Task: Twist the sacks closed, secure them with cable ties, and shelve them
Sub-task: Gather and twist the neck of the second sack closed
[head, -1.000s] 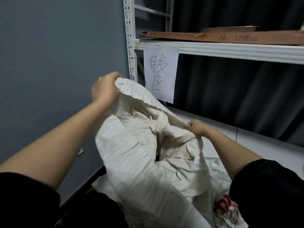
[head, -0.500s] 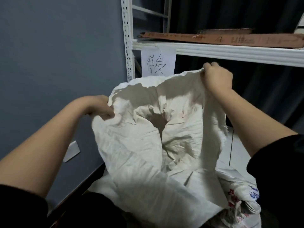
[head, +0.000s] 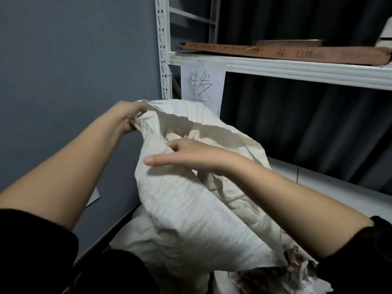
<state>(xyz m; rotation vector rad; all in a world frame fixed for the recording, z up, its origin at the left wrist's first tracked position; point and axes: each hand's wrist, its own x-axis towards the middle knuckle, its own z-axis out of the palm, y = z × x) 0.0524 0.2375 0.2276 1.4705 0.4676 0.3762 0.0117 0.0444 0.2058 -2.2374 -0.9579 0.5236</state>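
A large white woven sack (head: 191, 209) stands upright before me, its mouth open and rumpled. My left hand (head: 130, 118) grips the left corner of the sack's rim. My right hand (head: 186, 153) lies across the near side of the mouth, thumb stretched out to the left and fingers curled into the fabric. A second sack with red print (head: 297, 270) lies low at the right, partly under the white one. No cable tie shows in view.
A white metal shelf unit (head: 297, 68) stands ahead, with a perforated upright (head: 162, 49) at left. A flat cardboard sheet (head: 286, 52) lies on the upper shelf, and a handwritten paper label (head: 201, 85) hangs from its edge. The lower shelf board (head: 339, 187) runs right. A grey wall (head: 74, 81) is close on the left.
My right hand let go of the raised far rim and came down and left onto the near side of the mouth. My left hand rose with the left corner. The mouth has narrowed.
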